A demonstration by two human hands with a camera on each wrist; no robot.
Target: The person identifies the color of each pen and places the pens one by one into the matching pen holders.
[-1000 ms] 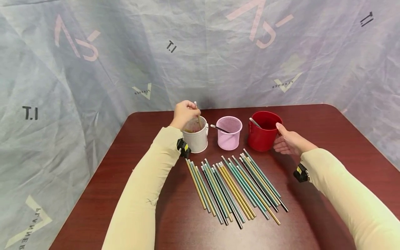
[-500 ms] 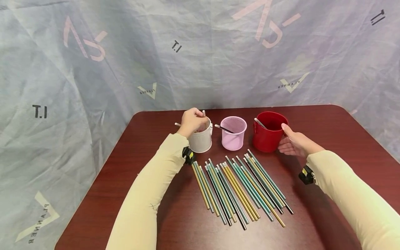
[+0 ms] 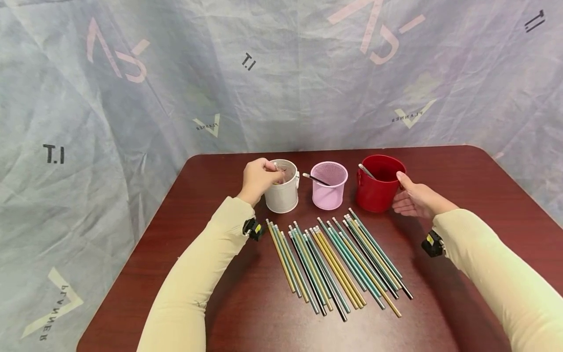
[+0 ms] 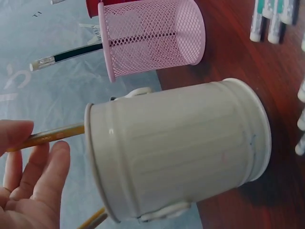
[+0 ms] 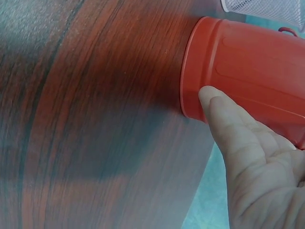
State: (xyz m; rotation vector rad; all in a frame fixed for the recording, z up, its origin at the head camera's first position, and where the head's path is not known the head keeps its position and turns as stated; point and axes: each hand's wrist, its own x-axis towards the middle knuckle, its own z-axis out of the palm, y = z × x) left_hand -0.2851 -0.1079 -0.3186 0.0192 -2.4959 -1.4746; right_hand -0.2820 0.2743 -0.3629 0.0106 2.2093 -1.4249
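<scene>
My left hand [image 3: 258, 179] is at the left rim of a white metal pail [image 3: 282, 199]. Its thumb and fingers pinch a gold pencil [image 4: 59, 135] near the eraser end, and the pencil's lower part is hidden inside the pail. Another gold pencil [image 4: 94, 219] leans out over the same rim in the left wrist view. At the right, my right hand [image 3: 420, 199] touches the side of a red pail [image 3: 374, 196] with extended fingers, thumb up at the rim. A pencil with a white eraser [image 3: 366, 170] leans inside the red pail.
Between the pails stands a pink mesh cup [image 3: 327, 198] with a black pencil [image 3: 317, 180] leaning out to the left. In front, many gold, teal and black pencils [image 3: 336, 266] lie side by side on the dark red table [image 3: 162, 222]. A grey cloth [image 3: 272, 107] hangs behind.
My left hand has lowered with the gold pencil into the white pail, then shifted left. My right hand stays at the red pail. The head view has turned slightly.
</scene>
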